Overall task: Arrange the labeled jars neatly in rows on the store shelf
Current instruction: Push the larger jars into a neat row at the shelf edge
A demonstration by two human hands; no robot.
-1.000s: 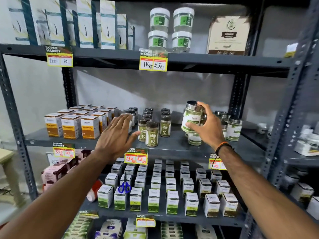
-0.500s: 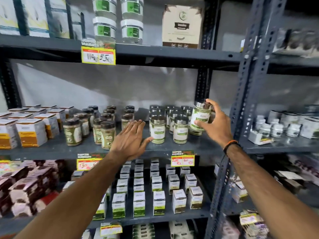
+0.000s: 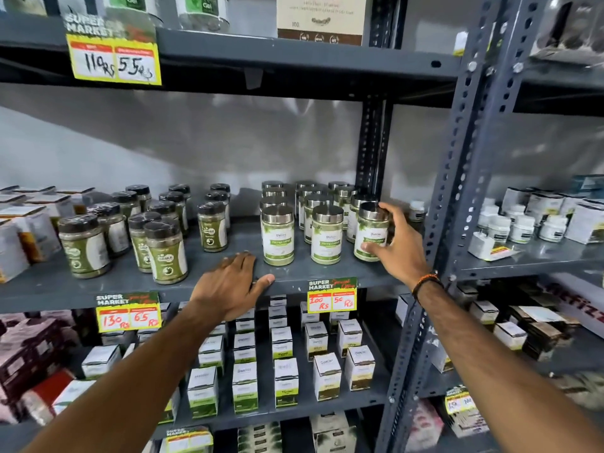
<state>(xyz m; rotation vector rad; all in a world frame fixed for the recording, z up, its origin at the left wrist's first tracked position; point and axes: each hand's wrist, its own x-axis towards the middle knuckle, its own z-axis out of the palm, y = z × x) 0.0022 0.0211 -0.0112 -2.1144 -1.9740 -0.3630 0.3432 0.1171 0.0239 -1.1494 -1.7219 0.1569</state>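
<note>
On the grey middle shelf (image 3: 294,273), steel-lidded jars with green-and-white labels stand in rows. My right hand (image 3: 397,246) grips the front right jar (image 3: 371,232), which stands on the shelf beside two other front jars (image 3: 277,235) (image 3: 327,235). More of these jars (image 3: 313,199) fill the rows behind. My left hand (image 3: 233,284) lies flat on the shelf's front edge, fingers apart, holding nothing. To the left stand black-lidded jars of green powder (image 3: 168,253).
The upright post (image 3: 457,204) of the rack rises just right of my right hand. Small white boxes (image 3: 284,380) fill the shelf below. Price tags (image 3: 331,295) hang on the shelf edge. White tubs (image 3: 519,227) sit on the neighbouring rack. Boxes (image 3: 19,230) stand at far left.
My right hand has brought the lifted jar down onto the shelf at the front right of the rows. My left hand dropped onto the shelf edge. The view moved closer and rightward.
</note>
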